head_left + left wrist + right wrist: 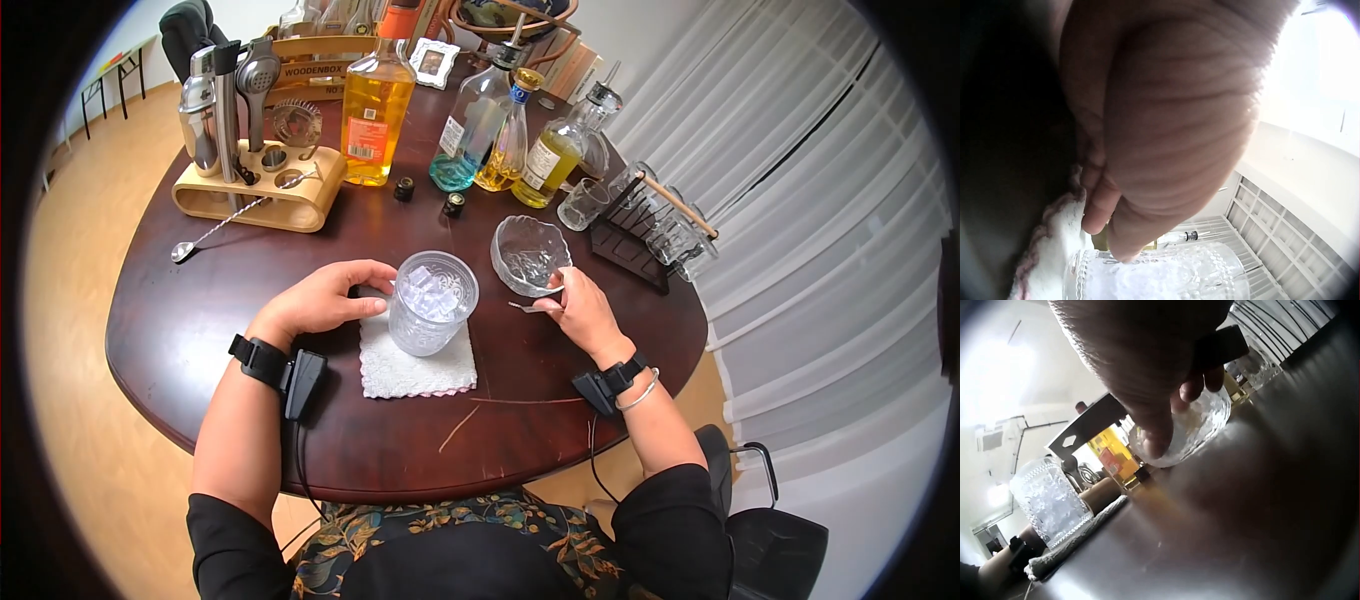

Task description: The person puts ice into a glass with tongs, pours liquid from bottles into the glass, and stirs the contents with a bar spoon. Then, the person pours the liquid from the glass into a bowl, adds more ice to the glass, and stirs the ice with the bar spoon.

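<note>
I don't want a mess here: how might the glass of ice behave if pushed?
The glass is probably fairly heavy, being loaded with ice cubes. Standing on the cloth, it may drag that along. If it tilts, cubes could spill, as its top is uncovered.

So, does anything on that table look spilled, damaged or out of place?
I see no spill. Reddish streaks mark the tabletop near its front edge, perhaps scratches. Two dark caps lie loose near the bottles, and the twisted spoon slants down off the wooden stand.
</note>
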